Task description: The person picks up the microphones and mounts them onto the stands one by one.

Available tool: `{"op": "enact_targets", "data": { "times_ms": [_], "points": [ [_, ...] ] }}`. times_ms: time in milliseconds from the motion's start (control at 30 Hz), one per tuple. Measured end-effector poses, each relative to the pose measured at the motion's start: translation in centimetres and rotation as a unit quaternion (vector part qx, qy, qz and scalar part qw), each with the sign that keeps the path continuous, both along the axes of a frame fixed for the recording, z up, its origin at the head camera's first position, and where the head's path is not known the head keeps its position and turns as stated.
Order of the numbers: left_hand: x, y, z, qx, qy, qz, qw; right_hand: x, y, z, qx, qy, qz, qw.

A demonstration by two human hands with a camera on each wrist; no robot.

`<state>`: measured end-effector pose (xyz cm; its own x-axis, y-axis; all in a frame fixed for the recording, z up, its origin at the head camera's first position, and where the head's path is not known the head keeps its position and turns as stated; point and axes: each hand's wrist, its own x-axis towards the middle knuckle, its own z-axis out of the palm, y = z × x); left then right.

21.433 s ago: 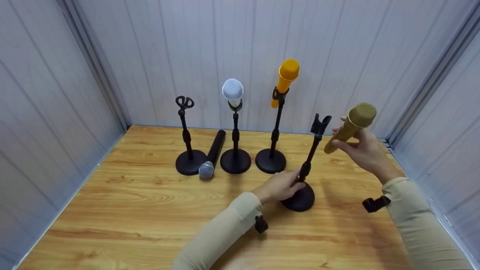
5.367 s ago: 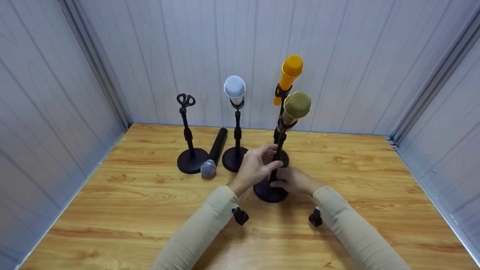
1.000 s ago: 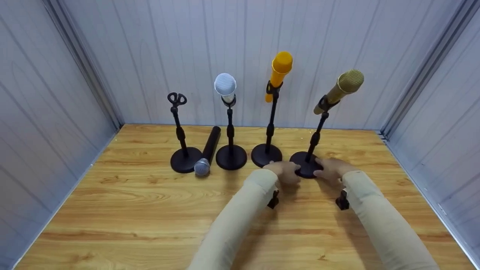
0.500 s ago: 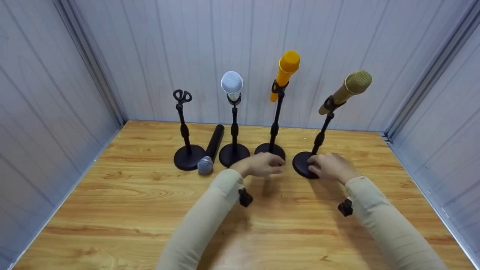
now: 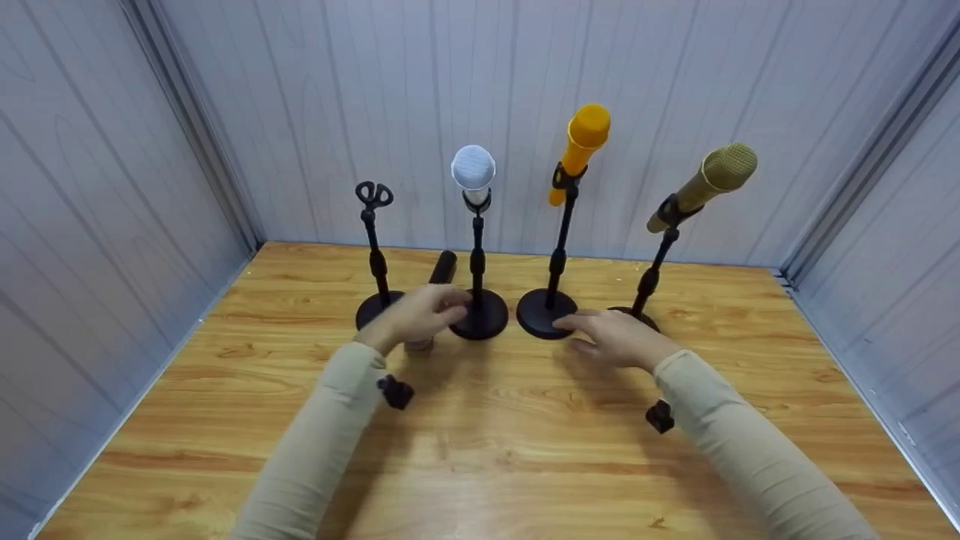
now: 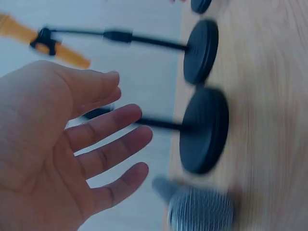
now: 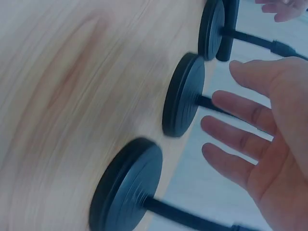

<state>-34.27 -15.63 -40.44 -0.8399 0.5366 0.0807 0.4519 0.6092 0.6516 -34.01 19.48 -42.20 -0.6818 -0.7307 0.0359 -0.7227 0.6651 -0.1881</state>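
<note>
My left hand [image 5: 420, 313], fingers relaxed, hovers over the black microphone [image 5: 444, 268], hiding its middle. In the left wrist view the hand is empty and the microphone's silver head [image 6: 202, 209] lies below it. My right hand [image 5: 619, 339] is also empty, fingers loosely extended, in front of the two right-hand stands. It partly covers the base of the stand [image 5: 650, 282] that carries a gold microphone [image 5: 727, 169]. Beside that, a yellow-orange microphone [image 5: 589, 129] sits in its stand [image 5: 557, 262]. A white microphone [image 5: 473, 169] is clipped on another stand [image 5: 478, 261].
At the far left stands a black microphone stand [image 5: 377, 262] with an empty clip [image 5: 373, 195]. All the stands form a row toward the back of the wooden table [image 5: 480, 450]. Pale panel walls [image 5: 360, 90] close off the back and both sides.
The gold microphone went into its clip, and its stand was moved to the row's right end. In the last second both hands left that stand's base and moved left, the left hand farther.
</note>
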Motion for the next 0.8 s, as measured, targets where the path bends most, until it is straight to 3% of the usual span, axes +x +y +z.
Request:
{"op": "enact_targets", "data": {
  "times_ms": [133,233,367,500,633,800],
  "points": [
    [-0.1,-3.7,-0.6,0.022,0.016,0.033,0.9991,-0.2,-2.3,0.0,-0.003,-0.005,0.032,0.9995],
    [-0.2,-5.7,-1.4,0.032,0.026,0.080,0.9960,-0.8,-4.0,-0.4,-0.026,0.014,0.071,0.9971],
    [-0.3,-7.4,-2.6,0.046,0.021,0.158,0.9861,-1.4,-6.7,-1.6,-0.066,0.066,0.105,0.9901],
    [-0.6,-8.4,-3.5,0.054,-0.006,0.214,0.9753,-1.7,-9.3,-2.6,-0.097,0.100,0.110,0.9841],
    [-1.1,-9.3,-4.2,0.055,-0.034,0.248,0.9666,-2.4,-12.0,-2.8,-0.093,0.114,0.121,0.9817],
    [-1.9,-10.0,-4.5,0.063,-0.074,0.253,0.9626,-3.7,-15.5,-2.7,-0.047,0.100,0.107,0.9881]
  ]
}}
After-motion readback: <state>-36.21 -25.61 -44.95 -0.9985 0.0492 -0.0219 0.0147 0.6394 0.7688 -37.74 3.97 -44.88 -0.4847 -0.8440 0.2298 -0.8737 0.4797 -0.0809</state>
